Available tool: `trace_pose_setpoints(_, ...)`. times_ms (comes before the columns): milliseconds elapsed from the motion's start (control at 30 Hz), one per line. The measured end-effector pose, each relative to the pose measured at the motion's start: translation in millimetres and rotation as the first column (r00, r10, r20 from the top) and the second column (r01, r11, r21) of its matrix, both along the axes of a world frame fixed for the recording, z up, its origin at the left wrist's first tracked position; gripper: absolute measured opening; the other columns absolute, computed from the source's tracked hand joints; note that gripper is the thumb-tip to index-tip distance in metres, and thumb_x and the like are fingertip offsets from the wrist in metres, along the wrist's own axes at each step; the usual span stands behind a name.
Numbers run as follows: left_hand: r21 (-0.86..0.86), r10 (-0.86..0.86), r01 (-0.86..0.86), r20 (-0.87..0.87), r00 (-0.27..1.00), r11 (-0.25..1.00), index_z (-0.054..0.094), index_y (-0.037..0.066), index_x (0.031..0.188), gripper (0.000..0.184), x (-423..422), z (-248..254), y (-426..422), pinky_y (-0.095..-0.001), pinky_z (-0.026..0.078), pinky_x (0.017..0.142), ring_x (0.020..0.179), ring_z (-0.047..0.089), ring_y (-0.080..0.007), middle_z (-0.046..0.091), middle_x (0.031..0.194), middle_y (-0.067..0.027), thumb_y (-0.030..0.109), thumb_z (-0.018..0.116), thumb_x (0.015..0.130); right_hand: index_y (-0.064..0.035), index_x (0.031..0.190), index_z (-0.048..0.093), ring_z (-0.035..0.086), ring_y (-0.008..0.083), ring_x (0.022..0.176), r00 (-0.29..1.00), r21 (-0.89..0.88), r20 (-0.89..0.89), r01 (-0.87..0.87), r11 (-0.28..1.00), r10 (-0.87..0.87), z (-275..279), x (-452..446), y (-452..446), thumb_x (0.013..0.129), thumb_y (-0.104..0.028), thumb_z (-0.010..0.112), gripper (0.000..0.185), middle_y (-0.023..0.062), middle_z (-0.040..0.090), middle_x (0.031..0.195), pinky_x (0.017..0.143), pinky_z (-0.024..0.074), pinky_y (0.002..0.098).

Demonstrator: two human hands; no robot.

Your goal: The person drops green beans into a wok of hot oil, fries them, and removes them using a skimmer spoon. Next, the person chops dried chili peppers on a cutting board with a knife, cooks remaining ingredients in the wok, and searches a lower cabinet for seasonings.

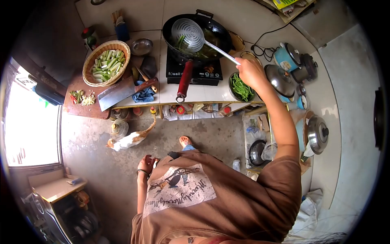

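Right fingers around a skimmer above the pale counter, left fingers half curled, hold unclear, over concrete floor

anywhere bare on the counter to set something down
Two small bare patches of counter: between wok handle and green beans, in front of the cooker; and between wok handle and blue cloth. Crowded on the right: pot lid, rice cooker.

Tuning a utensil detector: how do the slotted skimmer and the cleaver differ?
The slotted skimmer has a round, perforated head; the cleaver has a broad, solid blade.
The slotted skimmer is in the right hand, over the wok; the cleaver lies unheld.
Both have a silvery metal working end.
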State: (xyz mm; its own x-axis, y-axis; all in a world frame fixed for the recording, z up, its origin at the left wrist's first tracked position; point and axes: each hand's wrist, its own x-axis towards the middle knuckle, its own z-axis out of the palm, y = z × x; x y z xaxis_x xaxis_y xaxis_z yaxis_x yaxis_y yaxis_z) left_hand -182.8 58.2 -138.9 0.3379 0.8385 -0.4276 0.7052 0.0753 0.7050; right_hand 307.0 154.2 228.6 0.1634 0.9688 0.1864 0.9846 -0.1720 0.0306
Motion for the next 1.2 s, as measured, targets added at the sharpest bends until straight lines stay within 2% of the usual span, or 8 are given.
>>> trace_pose_setpoints(200, 0.009, -0.021, 0.021, -0.022, 1.000, 1.000, 0.059, 0.003, 0.109, 0.040, 5.7, -2.0, 2.3, -0.0341, 0.054, 0.072, 0.083, 0.069, -0.0254, 0.070, 0.089, -0.0136, 0.036, 0.063, 0.086, -0.0059, 0.118, 0.061, 0.066, 0.0316, 0.064, 0.980, -0.021, 0.195, 0.054, 0.998, -0.049, -17.6, 16.8, -0.6, 0.086, -0.010, 0.056, 0.033, 0.0160, 0.066, 0.069, 0.058, 0.0522, 0.0421)
trace_pose_setpoints(500, -0.012, -0.036, 0.035, -0.041, 0.999, 0.999, 0.058, 0.001, 0.109, 0.040, 21.6, 3.9, 5.7, -0.0332, 0.054, 0.071, 0.082, 0.069, -0.0252, 0.070, 0.087, -0.0144, 0.033, 0.063, 0.086, -0.0049, 0.127, 0.055, 0.067, 0.0304, 0.067, 0.944, 0.036, 0.292, 0.147, 0.988, -0.152, -19.8, 61.5, 9.0, 0.086, -0.007, 0.053, 0.042, 0.0158, 0.067, 0.073, 0.057, 0.0533, 0.0411)
trace_pose_setpoints(767, -0.058, 0.026, -0.025, 0.015, 1.000, 0.998, 0.062, 0.006, 0.103, 0.033, 27.0, 8.5, 7.7, -0.0333, 0.054, 0.072, 0.084, 0.069, -0.0245, 0.070, 0.086, -0.0127, 0.032, 0.067, 0.084, -0.0027, 0.110, 0.062, 0.068, 0.0305, 0.069, 0.930, 0.069, 0.296, 0.207, 0.976, -0.219, -22.7, 79.9, 19.0, 0.082, -0.007, 0.056, 0.029, 0.0166, 0.067, 0.074, 0.060, 0.0537, 0.0417)
trace_pose_setpoints(833, -0.048, -0.003, 0.003, 0.000, 1.000, 0.999, 0.059, 0.003, 0.108, 0.038, 24.1, 7.4, 6.8, -0.0328, 0.054, 0.072, 0.083, 0.069, -0.0249, 0.070, 0.087, -0.0142, 0.033, 0.066, 0.085, -0.0026, 0.106, 0.063, 0.068, 0.0306, 0.070, 0.947, 0.040, 0.256, 0.191, 0.981, -0.194, -29.5, 83.0, 17.8, 0.083, -0.008, 0.056, 0.025, 0.0179, 0.067, 0.075, 0.060, 0.0536, 0.0417)
trace_pose_setpoints(933, -0.033, -0.013, 0.012, -0.026, 1.000, 0.999, 0.058, 0.001, 0.110, 0.041, 17.8, 0.3, 3.7, -0.0329, 0.054, 0.072, 0.084, 0.069, -0.0251, 0.070, 0.089, -0.0152, 0.034, 0.066, 0.085, 0.0012, 0.106, 0.062, 0.067, 0.0261, 0.064, 0.996, 0.011, 0.034, 0.077, 0.997, -0.077, -47.9, 91.0, 14.8, 0.086, -0.010, 0.055, 0.024, 0.0182, 0.066, 0.074, 0.053, 0.0510, 0.0388)
trace_pose_setpoints(1000, -0.034, -0.008, 0.007, -0.038, 0.999, 0.999, 0.058, 0.001, 0.110, 0.042, 15.3, -1.2, 1.0, -0.0333, 0.054, 0.073, 0.084, 0.069, -0.0251, 0.070, 0.090, -0.0153, 0.034, 0.066, 0.085, 0.0038, 0.111, 0.059, 0.061, 0.0208, 0.055, 0.962, -0.197, -0.213, 0.127, 0.972, -0.169, -49.1, 96.2, 20.5, 0.089, -0.011, 0.053, 0.027, 0.0154, 0.064, 0.072, 0.046, 0.0463, 0.0355)
trace_pose_setpoints(1100, -0.047, 0.005, -0.007, -0.029, 1.000, 0.999, 0.058, 0.001, 0.109, 0.042, 12.6, 1.6, 0.6, -0.0336, 0.054, 0.073, 0.083, 0.069, -0.0250, 0.070, 0.091, -0.0151, 0.034, 0.066, 0.085, 0.0061, 0.120, 0.052, 0.050, 0.0131, 0.047, 0.683, -0.272, -0.674, 0.125, 0.954, -0.282, -58.2, 101.4, 22.9, 0.092, -0.011, 0.051, 0.032, 0.0099, 0.057, 0.069, 0.039, 0.0386, 0.0296)
trace_pose_setpoints(1200, -0.047, 0.016, -0.017, -0.021, 1.000, 0.999, 0.058, 0.002, 0.109, 0.041, 7.7, -2.3, 0.4, -0.0335, 0.054, 0.073, 0.083, 0.069, -0.0246, 0.070, 0.091, -0.0148, 0.034, 0.065, 0.085, 0.0066, 0.126, 0.046, 0.044, 0.0091, 0.044, 0.395, -0.288, -0.862, 0.133, 0.948, -0.317, -48.4, 92.8, 16.9, 0.094, -0.010, 0.050, 0.036, 0.0063, 0.053, 0.068, 0.037, 0.0350, 0.0260)
